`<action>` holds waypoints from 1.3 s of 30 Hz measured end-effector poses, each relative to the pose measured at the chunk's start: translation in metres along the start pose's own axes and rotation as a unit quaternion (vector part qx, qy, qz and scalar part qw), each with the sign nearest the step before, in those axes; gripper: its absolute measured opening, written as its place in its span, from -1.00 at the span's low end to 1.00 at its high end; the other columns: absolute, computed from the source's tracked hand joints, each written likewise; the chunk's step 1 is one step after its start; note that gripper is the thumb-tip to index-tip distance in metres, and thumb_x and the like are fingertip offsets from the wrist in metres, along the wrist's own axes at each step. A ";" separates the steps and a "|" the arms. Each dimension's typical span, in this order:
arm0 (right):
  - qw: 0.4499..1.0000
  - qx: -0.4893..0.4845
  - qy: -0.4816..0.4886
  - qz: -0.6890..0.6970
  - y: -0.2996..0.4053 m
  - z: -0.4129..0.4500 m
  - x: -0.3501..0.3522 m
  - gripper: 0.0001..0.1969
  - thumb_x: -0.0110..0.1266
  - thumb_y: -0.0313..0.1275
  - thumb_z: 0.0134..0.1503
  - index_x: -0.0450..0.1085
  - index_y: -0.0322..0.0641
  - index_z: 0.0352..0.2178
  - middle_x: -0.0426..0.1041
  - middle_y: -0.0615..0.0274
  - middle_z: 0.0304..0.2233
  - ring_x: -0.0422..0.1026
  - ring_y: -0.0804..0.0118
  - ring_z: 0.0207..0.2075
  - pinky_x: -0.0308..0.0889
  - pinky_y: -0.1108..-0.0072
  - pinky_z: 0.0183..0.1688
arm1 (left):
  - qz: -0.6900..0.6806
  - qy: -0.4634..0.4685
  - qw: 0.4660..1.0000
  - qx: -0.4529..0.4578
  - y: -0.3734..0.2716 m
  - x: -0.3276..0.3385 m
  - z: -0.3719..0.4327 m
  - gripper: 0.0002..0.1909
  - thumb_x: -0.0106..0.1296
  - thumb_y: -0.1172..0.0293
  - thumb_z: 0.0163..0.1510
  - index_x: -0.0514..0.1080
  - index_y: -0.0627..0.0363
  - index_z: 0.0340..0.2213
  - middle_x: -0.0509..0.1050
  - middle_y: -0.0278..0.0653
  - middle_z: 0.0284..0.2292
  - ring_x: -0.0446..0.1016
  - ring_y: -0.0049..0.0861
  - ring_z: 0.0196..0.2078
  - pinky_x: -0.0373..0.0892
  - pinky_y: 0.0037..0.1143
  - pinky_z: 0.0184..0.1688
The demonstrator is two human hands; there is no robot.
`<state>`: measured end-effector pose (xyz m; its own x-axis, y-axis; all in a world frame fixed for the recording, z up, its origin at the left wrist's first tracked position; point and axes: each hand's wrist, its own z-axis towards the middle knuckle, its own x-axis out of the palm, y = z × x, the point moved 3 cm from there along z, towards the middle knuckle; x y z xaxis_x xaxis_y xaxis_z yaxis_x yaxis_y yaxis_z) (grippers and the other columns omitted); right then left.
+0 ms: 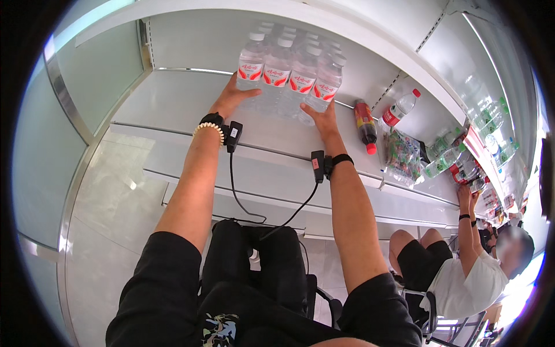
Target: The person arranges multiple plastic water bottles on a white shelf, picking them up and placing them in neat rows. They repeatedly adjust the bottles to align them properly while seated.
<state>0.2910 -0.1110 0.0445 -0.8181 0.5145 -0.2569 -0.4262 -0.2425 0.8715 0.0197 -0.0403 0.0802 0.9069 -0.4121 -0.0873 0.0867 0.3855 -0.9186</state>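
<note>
A tight block of clear plastic water bottles (277, 82) with white caps and red-and-white labels stands upright on a white shelf (173, 99). My left hand (232, 96) grips its left side, thumb across the lower front of the end bottle. On the opposite side my right hand (323, 119) presses the right front bottle low down, its fingers partly hidden behind it. Several rows run back from the front one; whether a wrap binds them I cannot tell. Each wrist carries a strapped black device with a cable.
Right of the block lie a dark-drink bottle with a red cap (365, 126), a clear red-labelled bottle (399, 108) and a plastic bag of small packets (403, 156). Further right, a seated person (468, 277) reaches toward more bottles on the shelf. A frosted glass panel (104, 73) is at left.
</note>
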 end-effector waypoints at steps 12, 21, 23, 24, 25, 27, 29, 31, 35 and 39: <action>0.992 -0.010 -0.074 -0.098 0.027 -0.051 -0.002 -0.31 0.43 -0.16 -0.27 0.24 -0.39 -0.23 0.47 0.08 -0.33 0.47 0.29 -0.34 0.38 0.51 -0.29 | 0.053 -0.015 0.998 -0.036 0.028 -0.015 -0.027 -0.29 0.36 0.25 -0.23 0.30 0.25 -0.06 0.45 -0.15 -0.13 0.40 -0.44 -0.07 0.30 -0.48 -0.02; 0.985 -0.043 -0.125 -0.114 -0.011 -0.044 -0.067 -0.35 0.36 -0.26 -0.22 0.24 -0.39 -0.15 0.47 -0.02 -0.22 0.47 0.15 -0.18 0.34 0.44 -0.12 | 0.096 -0.039 0.994 -0.030 0.030 -0.021 -0.029 -0.30 0.34 0.31 -0.19 0.29 0.23 -0.02 0.45 -0.17 -0.15 0.41 -0.44 -0.08 0.33 -0.46 -0.05; 0.987 -0.046 -0.119 -0.099 -0.022 -0.040 -0.071 -0.33 0.36 -0.31 -0.24 0.23 -0.36 -0.11 0.45 0.00 -0.19 0.45 0.15 -0.15 0.32 0.43 -0.07 | 0.094 -0.056 0.993 -0.034 0.043 -0.021 -0.026 -0.30 0.34 0.31 -0.18 0.28 0.24 -0.01 0.46 -0.17 -0.16 0.42 -0.43 -0.08 0.33 -0.47 -0.05; 0.985 -0.030 -0.120 -0.119 -0.014 -0.037 -0.048 -0.32 0.36 -0.34 -0.25 0.22 -0.34 -0.10 0.44 0.02 -0.17 0.43 0.15 -0.14 0.31 0.42 -0.05 | 0.068 -0.090 0.994 -0.010 0.052 -0.051 -0.024 -0.29 0.36 0.31 -0.22 0.30 0.26 -0.04 0.45 -0.16 -0.14 0.43 -0.43 -0.10 0.34 -0.47 -0.06; 0.977 -0.014 -0.135 -0.161 -0.011 -0.027 -0.058 -0.31 0.37 -0.37 -0.26 0.21 -0.32 -0.08 0.43 0.05 -0.16 0.42 0.15 -0.12 0.30 0.42 -0.04 | 0.018 -0.108 0.994 0.021 0.050 -0.053 -0.014 -0.29 0.38 0.30 -0.26 0.31 0.28 -0.07 0.45 -0.15 -0.13 0.43 -0.44 -0.11 0.35 -0.46 -0.07; 0.982 -0.085 -0.143 -0.089 -0.030 0.004 -0.065 -0.28 0.37 -0.41 -0.25 0.18 -0.31 -0.04 0.42 0.09 -0.16 0.41 0.16 -0.12 0.30 0.44 -0.02 | 0.065 -0.126 0.990 0.014 0.053 -0.055 0.005 -0.30 0.36 0.35 -0.23 0.30 0.28 -0.05 0.46 -0.14 -0.13 0.44 -0.43 -0.11 0.36 -0.46 -0.08; 0.996 -0.024 -0.085 -0.030 -0.049 0.002 -0.066 -0.26 0.38 -0.40 -0.23 0.17 -0.31 -0.01 0.42 0.09 -0.13 0.41 0.20 -0.09 0.29 0.47 -0.01 | 0.074 -0.109 0.991 0.019 0.064 -0.051 0.017 -0.34 0.33 0.39 -0.19 0.30 0.29 -0.05 0.47 -0.13 -0.14 0.45 -0.43 -0.12 0.37 -0.47 -0.06; 0.995 0.006 -0.073 -0.064 -0.047 0.003 -0.071 -0.25 0.38 -0.38 -0.20 0.16 -0.30 0.02 0.42 0.09 -0.09 0.40 0.24 -0.06 0.28 0.48 0.00 | 0.077 -0.097 0.992 0.009 0.071 -0.044 0.032 -0.40 0.29 0.46 -0.15 0.32 0.29 -0.05 0.46 -0.16 -0.13 0.46 -0.43 -0.11 0.37 -0.49 -0.04; 0.995 0.009 -0.043 -0.085 -0.041 0.045 -0.061 -0.26 0.34 -0.38 -0.14 0.13 -0.29 0.06 0.38 0.09 -0.01 0.36 0.24 0.00 0.24 0.48 0.04 | 0.027 -0.116 0.993 0.024 0.083 -0.069 0.080 -0.43 0.24 0.56 -0.13 0.32 0.26 -0.03 0.46 -0.21 -0.10 0.47 -0.43 -0.10 0.39 -0.51 -0.04; 0.996 0.010 -0.014 -0.090 -0.061 0.058 -0.063 -0.25 0.27 -0.32 -0.07 0.06 -0.33 0.09 0.35 0.00 0.00 0.33 0.14 0.06 0.20 0.45 0.09 | 0.094 -0.107 0.990 -0.020 0.107 -0.057 0.104 -0.41 0.23 0.54 -0.12 0.32 0.26 0.00 0.52 -0.20 -0.17 0.50 -0.48 -0.16 0.39 -0.54 -0.11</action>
<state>0.3912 -0.0807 0.0317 -0.7171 0.5719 -0.3984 -0.5575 -0.1275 0.8203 0.0200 0.1097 0.0272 0.9725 -0.1502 -0.1781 -0.1041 0.4037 -0.9090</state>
